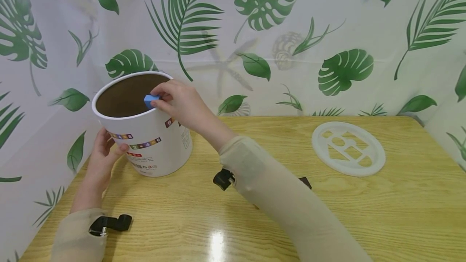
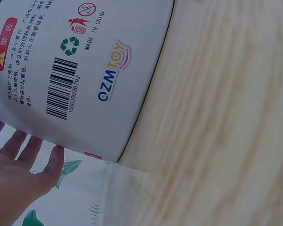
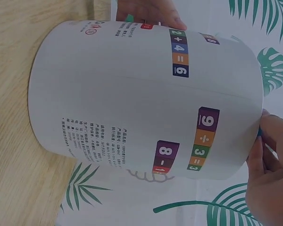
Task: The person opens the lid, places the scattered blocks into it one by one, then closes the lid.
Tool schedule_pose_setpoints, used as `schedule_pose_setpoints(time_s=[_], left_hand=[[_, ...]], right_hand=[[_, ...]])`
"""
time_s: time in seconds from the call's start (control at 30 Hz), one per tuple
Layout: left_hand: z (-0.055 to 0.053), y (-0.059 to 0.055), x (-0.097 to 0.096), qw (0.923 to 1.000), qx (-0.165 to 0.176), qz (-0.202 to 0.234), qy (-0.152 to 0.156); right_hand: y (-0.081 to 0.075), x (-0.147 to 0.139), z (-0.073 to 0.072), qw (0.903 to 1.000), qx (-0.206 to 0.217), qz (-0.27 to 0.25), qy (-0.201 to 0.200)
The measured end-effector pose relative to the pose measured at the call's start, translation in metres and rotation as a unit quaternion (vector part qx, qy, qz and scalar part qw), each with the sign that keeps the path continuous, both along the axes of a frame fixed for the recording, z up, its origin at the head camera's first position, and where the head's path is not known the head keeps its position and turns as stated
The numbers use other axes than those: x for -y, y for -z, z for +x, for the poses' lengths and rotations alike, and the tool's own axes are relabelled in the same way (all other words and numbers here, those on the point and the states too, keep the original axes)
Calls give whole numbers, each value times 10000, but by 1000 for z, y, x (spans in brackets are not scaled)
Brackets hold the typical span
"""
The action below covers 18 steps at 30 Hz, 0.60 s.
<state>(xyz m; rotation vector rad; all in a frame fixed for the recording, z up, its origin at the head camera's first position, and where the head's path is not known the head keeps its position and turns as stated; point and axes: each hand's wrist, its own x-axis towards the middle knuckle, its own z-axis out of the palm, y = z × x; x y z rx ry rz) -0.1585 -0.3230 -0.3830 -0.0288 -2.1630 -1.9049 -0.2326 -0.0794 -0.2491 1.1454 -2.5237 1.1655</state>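
Note:
A white cylindrical tub (image 1: 160, 132), printed with colourful sums, stands upright on the left part of the table. My right hand (image 1: 183, 102) pinches a small blue block (image 1: 150, 100) between thumb and fingers at the tub's open rim, on the right side. In the right wrist view only a sliver of the blue block shows between the fingertips. Low on the tub's left side, my left hand (image 1: 100, 163) rests with its fingers and thumb spread against the wall. The left wrist view shows these fingers (image 2: 52, 165) along the tub's side, near its barcode.
A round white lid (image 1: 376, 157) with shaped cut-outs lies on the wooden table (image 1: 189, 221) at the right. A dark block (image 1: 306, 182) peeks out beside my right sleeve. Behind the table hangs a leaf-patterned cloth (image 1: 287, 68).

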Motion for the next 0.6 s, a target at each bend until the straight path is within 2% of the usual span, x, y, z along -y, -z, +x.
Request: schedule_pose_setpoints(time_s=[0.2,0.6], left_hand=[[1,0,-1,10000,5,-10,-17],[0,0,-1,9999,85,-90,-64]], right_hand=[[-1,1,0,9998,112,154,32],[2,1,-1,9998,178,-5,11]])
